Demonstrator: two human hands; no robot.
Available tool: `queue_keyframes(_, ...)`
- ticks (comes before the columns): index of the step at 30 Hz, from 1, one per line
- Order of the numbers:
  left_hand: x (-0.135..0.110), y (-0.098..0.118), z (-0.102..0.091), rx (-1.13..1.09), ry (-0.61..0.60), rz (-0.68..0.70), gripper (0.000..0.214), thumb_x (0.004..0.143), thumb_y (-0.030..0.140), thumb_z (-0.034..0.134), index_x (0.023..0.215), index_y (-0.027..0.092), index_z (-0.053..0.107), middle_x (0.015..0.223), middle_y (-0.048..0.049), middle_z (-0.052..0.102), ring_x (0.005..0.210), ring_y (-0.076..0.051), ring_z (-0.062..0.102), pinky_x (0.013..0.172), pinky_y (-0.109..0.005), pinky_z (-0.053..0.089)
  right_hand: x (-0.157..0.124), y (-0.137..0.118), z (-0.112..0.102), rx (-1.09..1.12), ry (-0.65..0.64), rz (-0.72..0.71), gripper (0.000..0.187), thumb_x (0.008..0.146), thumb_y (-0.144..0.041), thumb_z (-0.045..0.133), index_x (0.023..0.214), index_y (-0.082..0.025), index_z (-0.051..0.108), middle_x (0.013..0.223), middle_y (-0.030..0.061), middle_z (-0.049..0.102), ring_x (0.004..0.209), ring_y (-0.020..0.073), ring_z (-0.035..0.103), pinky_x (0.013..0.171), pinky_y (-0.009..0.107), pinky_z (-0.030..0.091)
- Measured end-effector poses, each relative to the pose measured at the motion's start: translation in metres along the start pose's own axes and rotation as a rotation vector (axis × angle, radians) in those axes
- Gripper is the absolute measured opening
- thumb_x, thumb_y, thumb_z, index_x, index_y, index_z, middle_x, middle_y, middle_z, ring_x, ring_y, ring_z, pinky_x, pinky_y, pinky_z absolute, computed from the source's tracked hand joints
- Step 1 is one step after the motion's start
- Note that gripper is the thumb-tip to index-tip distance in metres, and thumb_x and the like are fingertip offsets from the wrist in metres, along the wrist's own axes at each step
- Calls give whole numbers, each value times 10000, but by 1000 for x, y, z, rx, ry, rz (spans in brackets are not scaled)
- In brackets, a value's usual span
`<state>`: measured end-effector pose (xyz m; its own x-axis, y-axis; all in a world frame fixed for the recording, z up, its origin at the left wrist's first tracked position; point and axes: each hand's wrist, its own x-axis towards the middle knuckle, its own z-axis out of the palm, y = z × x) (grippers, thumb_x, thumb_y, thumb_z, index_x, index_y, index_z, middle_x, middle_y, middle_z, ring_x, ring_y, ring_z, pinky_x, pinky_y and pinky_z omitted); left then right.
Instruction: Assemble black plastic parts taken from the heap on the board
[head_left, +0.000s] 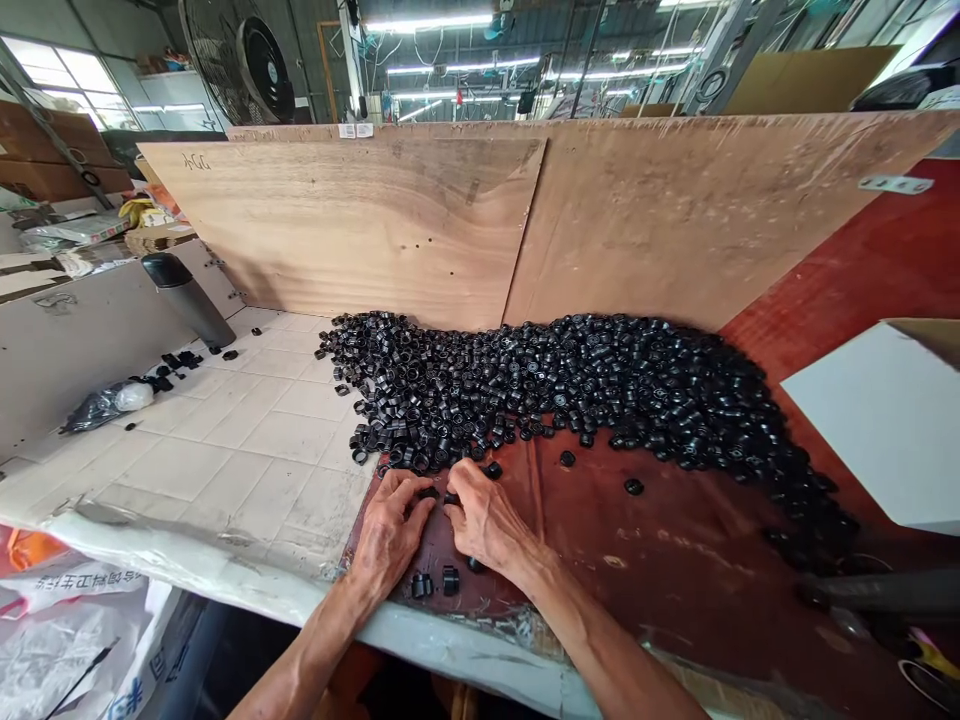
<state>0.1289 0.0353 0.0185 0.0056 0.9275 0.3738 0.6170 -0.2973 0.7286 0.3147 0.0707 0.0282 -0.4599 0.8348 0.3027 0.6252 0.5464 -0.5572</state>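
Observation:
My left hand point(391, 528) pinches a small black plastic ring point(428, 493) between thumb and fingers. Just to its right, my right hand point(484, 515) grips a small black plastic cap point(451, 498), mostly covered by the fingers. The two parts are close together, with a narrow gap between them. Beyond both hands spreads a large heap of black rings and caps point(540, 375). Nearer the table's front edge stand two loose black parts, one point(421, 585) on the left and another point(450, 580) beside it. A dark piece point(475, 565) shows partly under my right wrist.
A wooden board point(375, 220) stands behind the heap. On the left are a dark bottle point(189, 300), a plastic bag point(97, 405) and scattered black bits. At right is a white box point(877, 420). Single caps point(634, 487) lie on the red-brown tabletop point(600, 560).

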Motion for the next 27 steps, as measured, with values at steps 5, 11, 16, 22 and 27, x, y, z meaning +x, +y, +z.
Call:
queue_keyframes(5, 2, 1, -4, -55, -24, -24, 159, 932, 212, 631, 1063, 243, 716, 1049, -39, 746, 957, -225, 718, 853, -362, 587, 1, -3, -6, 171, 38, 40, 322, 750, 18, 589, 990, -191, 640, 918, 43, 645, 750, 177, 595, 694, 280, 475)
queue_keyframes(11, -3, 2, -7, -369, 16, -160, 200, 934, 319, 702, 1115, 241, 664, 1109, -36, 700, 961, -201, 716, 896, -344, 595, 10, -8, -19, 695, 144, 298, 42, 809, -202, 664, 845, -202, 687, 831, 22, 690, 723, 182, 660, 683, 293, 531)
queue_keyframes(16, -1, 6, -7, -697, 63, -205, 274, 840, 338, 833, 1051, 230, 696, 1067, -17, 660, 919, -155, 684, 836, -261, 596, 12, -11, -19, 957, 195, 325, 146, 742, -294, 767, 769, -200, 658, 923, 51, 753, 806, 208, 714, 743, 314, 570)
queue_keyframes(22, 1, 12, -9, -749, 52, -215, 257, 798, 333, 877, 988, 217, 748, 1034, -26, 724, 931, -173, 718, 861, -277, 613, 9, -19, -22, 797, 209, 114, 102, 788, -218, 719, 697, -204, 677, 919, 45, 761, 808, 184, 695, 730, 280, 529)
queue_keyframes(27, 0, 13, -11, -621, 47, -149, 223, 838, 355, 849, 1002, 225, 772, 1054, -44, 771, 1004, -211, 744, 933, -332, 624, 7, -25, -32, 685, 181, 101, 27, 818, -199, 705, 795, -206, 717, 871, 26, 748, 777, 175, 679, 710, 266, 511)
